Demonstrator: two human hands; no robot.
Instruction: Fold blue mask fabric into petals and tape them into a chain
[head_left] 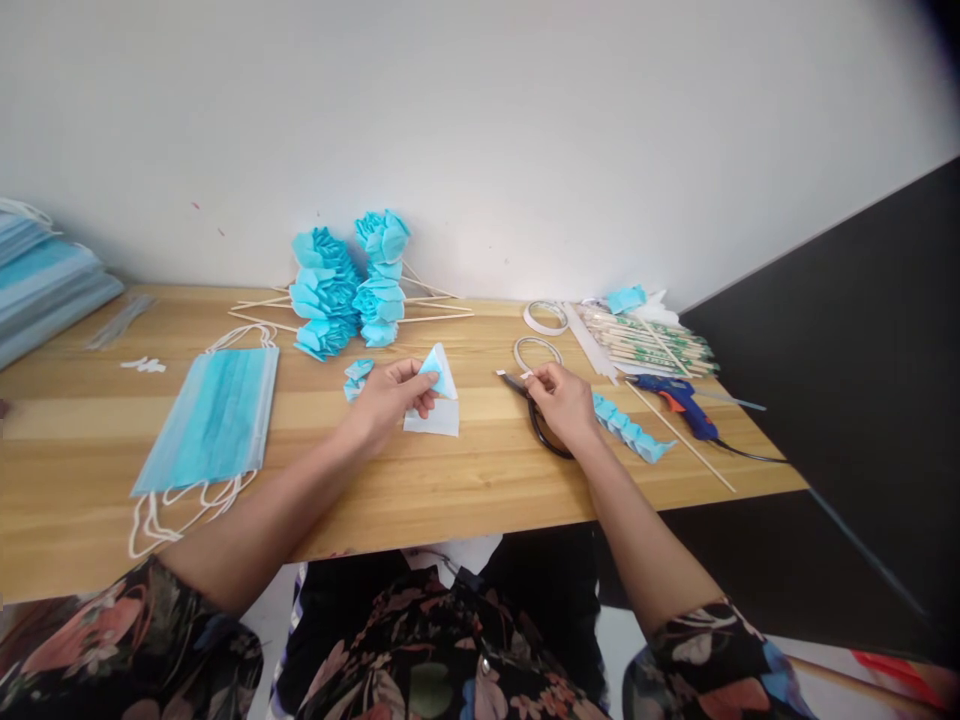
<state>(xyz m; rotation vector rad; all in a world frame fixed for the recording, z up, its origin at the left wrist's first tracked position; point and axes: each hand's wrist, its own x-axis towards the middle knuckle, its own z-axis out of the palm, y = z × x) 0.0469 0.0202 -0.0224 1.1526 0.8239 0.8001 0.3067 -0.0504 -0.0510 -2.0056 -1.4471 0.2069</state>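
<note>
My left hand (390,398) pinches a small folded blue and white piece of mask fabric (439,392) just above the wooden table (465,480), fingers closed on it. My right hand (562,402) rests on the table over black scissors (536,420), its fingers curled around the handles, with the blades pointing left. A pleated blue strip (631,428) lies just right of that hand. A ring of tape (537,350) sits just beyond it.
Blue fabric flowers on sticks (349,285) lie at the back. A flat face mask (214,420) lies at left, a stack of masks (41,285) at far left. A tape roll (546,317), wooden skewers (645,345) and a blue glue gun (679,400) lie at right.
</note>
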